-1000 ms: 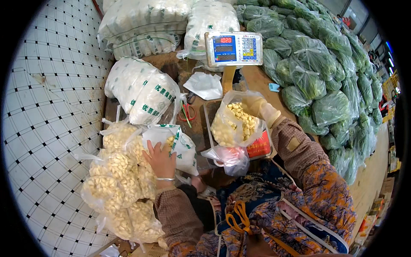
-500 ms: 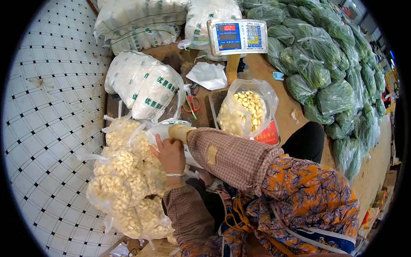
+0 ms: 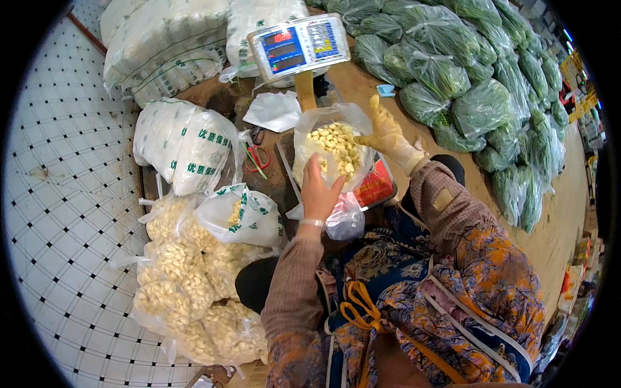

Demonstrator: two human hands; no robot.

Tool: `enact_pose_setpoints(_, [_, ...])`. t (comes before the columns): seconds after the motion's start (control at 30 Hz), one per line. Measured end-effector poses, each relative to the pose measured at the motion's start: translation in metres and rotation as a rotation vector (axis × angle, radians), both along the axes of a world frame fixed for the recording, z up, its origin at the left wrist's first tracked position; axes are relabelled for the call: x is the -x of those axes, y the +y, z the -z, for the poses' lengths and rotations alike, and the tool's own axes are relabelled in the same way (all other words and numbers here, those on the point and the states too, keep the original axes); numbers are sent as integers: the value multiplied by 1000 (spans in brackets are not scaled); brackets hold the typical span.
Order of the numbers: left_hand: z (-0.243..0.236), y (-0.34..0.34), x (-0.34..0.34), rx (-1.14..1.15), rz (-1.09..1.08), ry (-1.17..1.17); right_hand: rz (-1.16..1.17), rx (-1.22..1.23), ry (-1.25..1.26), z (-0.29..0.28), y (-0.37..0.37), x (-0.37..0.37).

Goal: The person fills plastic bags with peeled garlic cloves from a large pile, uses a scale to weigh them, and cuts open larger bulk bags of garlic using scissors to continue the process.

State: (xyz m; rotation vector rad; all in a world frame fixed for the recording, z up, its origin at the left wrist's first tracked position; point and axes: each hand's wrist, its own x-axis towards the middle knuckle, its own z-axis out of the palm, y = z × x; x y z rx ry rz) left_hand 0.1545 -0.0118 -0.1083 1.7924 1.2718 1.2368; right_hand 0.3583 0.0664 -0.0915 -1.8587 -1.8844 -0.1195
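A clear plastic bag of peeled garlic cloves [image 3: 333, 147] stands open-mouthed on the weighing scale, whose lit display [image 3: 299, 46] rises behind it. Along the bag's near side is my left hand [image 3: 323, 194], bare, with a light band at the wrist. Its thumb and fingers are apart. At the bag's right rim my right hand [image 3: 391, 134] wears a pale yellow glove, fingers spread and thumb towards the cloves. I cannot tell how firmly either hand touches the plastic. A white bag with green print [image 3: 255, 220], some cloves showing in its mouth, lies left of my left hand.
Filled clear bags of garlic [image 3: 187, 284] are heaped at the left. Behind them lie bundled white printed bags [image 3: 187, 145], red-handled scissors [image 3: 257, 158] and a white sheet of plastic [image 3: 272, 111]. Bags of green vegetables [image 3: 479, 110] are piled at the right.
Both hands have moved right, from the white printed bag to the garlic bag on the scale. My right arm no longer crosses over to the left. The view has shifted too.
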Motion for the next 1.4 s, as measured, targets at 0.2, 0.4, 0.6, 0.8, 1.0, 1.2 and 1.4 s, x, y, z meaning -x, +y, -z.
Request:
enact_pose_setpoints(0.2, [59,34,-4,314,-142,276,-232,259,1111,10,15,-50])
enact_pose_setpoints(0.4, [-62,35,28,109,-106,-634,-518,119,1246,-62,-4,-35])
enact_pose_setpoints(0.6, [-102,42,1,-114,-164,-871,-575,-205,818,-94,-10,-35])
enact_pose_setpoints(0.8, [-4,57,-7,667,-69,-474,-972,-137,431,-57,-24,18])
enact_pose_setpoints(1.0, [-10,53,-12,697,420,-142,-999,44,638,-42,-1,26])
enact_pose_setpoints(1.2, [-5,57,1,682,244,-286,-1115,137,779,-29,3,49])
enact_pose_setpoints(1.4, [-23,60,-9,602,59,-543,-656,575,824,-4,9,39])
